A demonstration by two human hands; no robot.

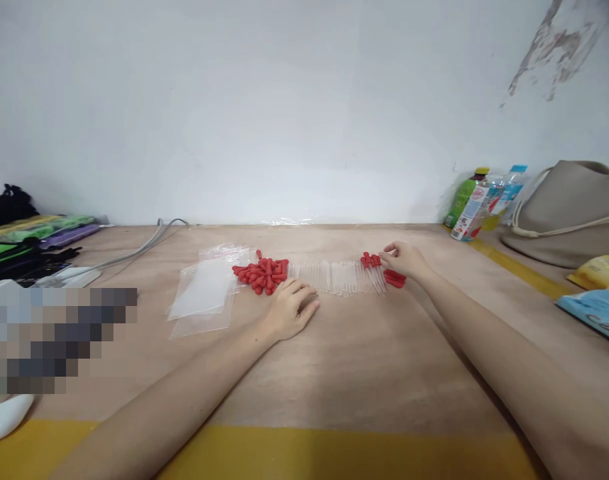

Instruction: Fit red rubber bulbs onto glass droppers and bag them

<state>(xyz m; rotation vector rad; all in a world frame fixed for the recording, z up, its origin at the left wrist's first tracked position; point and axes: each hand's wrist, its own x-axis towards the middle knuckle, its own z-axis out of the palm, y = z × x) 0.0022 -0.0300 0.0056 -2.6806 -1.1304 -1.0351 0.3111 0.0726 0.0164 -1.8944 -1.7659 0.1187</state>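
A pile of red rubber bulbs (264,275) lies left of the middle of the wooden table. To its right, thin clear tubes (329,277) are laid side by side in a row. My left hand (290,308) rests at the front of the pile and the left end of the row, thumb apart from the other fingers. At the row's right end, several tubes have red bulbs (370,259) on their far ends. There my right hand (405,260) has its fingertips pinched at one red bulb, which they partly hide. More red bulbs (395,279) lie just below that hand.
Clear zip bags (201,290) are stacked left of the pile. A grey cable (149,245) runs from the left, near dark and colourful packets (49,230). Drink bottles (477,203), a grey bag (569,207) and a blue packet (597,313) stand or lie at right. A wall borders the back.
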